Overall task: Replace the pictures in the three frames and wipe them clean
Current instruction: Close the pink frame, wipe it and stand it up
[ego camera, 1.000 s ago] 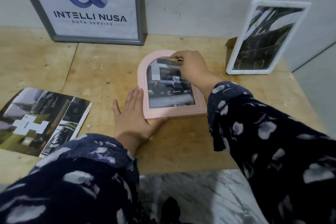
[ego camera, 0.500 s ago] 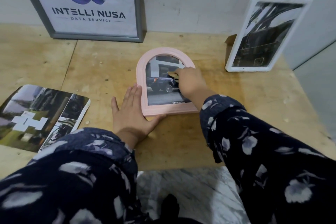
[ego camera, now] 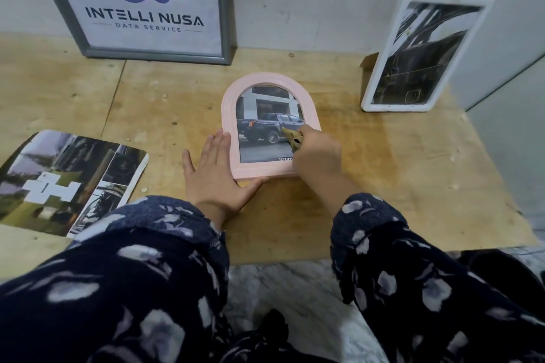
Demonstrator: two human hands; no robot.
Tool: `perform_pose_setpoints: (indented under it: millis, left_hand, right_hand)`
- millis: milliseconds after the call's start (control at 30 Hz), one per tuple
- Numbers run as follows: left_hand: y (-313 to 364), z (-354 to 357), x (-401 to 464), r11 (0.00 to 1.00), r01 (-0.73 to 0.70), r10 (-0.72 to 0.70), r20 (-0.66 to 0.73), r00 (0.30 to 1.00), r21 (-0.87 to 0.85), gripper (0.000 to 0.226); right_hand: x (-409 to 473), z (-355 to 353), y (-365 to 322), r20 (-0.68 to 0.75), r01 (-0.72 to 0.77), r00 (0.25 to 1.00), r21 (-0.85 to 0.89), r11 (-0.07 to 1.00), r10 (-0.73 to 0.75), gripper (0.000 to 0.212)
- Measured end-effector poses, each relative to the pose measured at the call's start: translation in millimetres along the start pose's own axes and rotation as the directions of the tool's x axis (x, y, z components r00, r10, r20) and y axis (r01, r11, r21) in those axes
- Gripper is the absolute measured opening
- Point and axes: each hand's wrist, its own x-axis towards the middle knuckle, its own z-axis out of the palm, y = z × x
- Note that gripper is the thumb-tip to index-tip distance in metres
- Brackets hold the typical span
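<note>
A pink arched frame (ego camera: 230,103) lies flat on the wooden table (ego camera: 398,171), holding a picture of a dark pickup truck. My left hand (ego camera: 215,174) lies flat with straight fingers against the frame's left edge and bottom corner. My right hand (ego camera: 317,153) grips a small tan cloth (ego camera: 292,137) and presses it on the glass at the lower right. A white rectangular frame (ego camera: 424,53) leans upright against the wall at the right. A grey frame (ego camera: 153,6) with a logo print leans on the wall at the back left.
Loose printed pictures (ego camera: 65,180) lie on the table at the left. A small cardboard box (ego camera: 367,74) stands behind the white frame. The table's front edge runs just before my sleeves, with marbled floor (ego camera: 283,289) below.
My right hand with the cloth has slid down the glass from the arch's top to the lower right. My left hand has stayed against the frame.
</note>
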Motion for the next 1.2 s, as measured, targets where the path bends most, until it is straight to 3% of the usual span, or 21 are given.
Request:
perform_pose_setpoints:
  millis: [233, 333, 400, 467, 633, 767, 867, 967, 1033, 1100, 1200]
  left_hand:
    - [-2, 3, 1, 1.0, -0.001, 0.001, 0.006, 1.0, -0.008, 0.107]
    - [-3, 3, 2, 1.0, -0.004, 0.004, 0.013, 1.0, -0.004, 0.11]
    - [-3, 3, 2, 1.0, -0.005, 0.005, 0.014, 1.0, 0.009, 0.11]
    - [-5, 5, 2, 1.0, -0.007, 0.007, 0.008, 1.0, 0.004, 0.108]
    - [-2, -3, 1, 1.0, -0.026, 0.026, 0.026, 0.999, 0.003, 0.108]
    - [-3, -4, 6, 0.984, 0.078, -0.07, 0.056, 0.996, -0.158, 0.086]
    - [4, -10, 27, 0.919, 0.254, -0.26, 0.023, 0.965, -0.302, 0.059]
    - [18, -20, 50, 0.816, 0.422, -0.395, 0.15, 0.906, -0.396, 0.05]
    - [28, -28, 61, 0.674, 0.547, -0.487, 0.258, 0.834, -0.496, 0.049]
    - [29, -37, 67, 0.508, 0.655, -0.583, 0.336, 0.74, -0.56, 0.049]
    - [15, -52, 70, 0.331, 0.7, -0.631, 0.403, 0.662, -0.633, 0.052]
  right_hand:
    - [-11, 11, -29, -0.052, 0.058, 0.997, 0.127, 0.99, -0.051, 0.024]
    - [-11, 10, -49, 0.04, 0.057, 0.997, 0.165, 0.985, -0.064, 0.023]
    - [-2, 1, -50, 0.174, -0.045, 0.985, 0.243, 0.969, 0.002, 0.025]
    - [7, -11, -43, 0.295, -0.197, 0.953, 0.423, 0.884, 0.072, 0.028]
    - [9, -36, -18, 0.281, -0.381, 0.923, 0.565, 0.732, 0.264, 0.031]
    - [4, -43, 1, 0.302, -0.498, 0.867, 0.565, 0.658, 0.397, 0.026]
    - [10, -43, 7, 0.402, -0.618, 0.786, 0.545, 0.566, 0.47, 0.032]
    - [14, -40, 3, 0.496, -0.697, 0.712, 0.579, 0.423, 0.497, 0.03]
    - [12, -38, -3, 0.502, -0.685, 0.724, 0.599, 0.414, 0.473, 0.023]
    - [12, -34, -8, 0.485, -0.666, 0.74, 0.622, 0.41, 0.467, 0.032]
    - [15, -30, -21, 0.514, -0.693, 0.707, 0.641, 0.331, 0.485, 0.034]
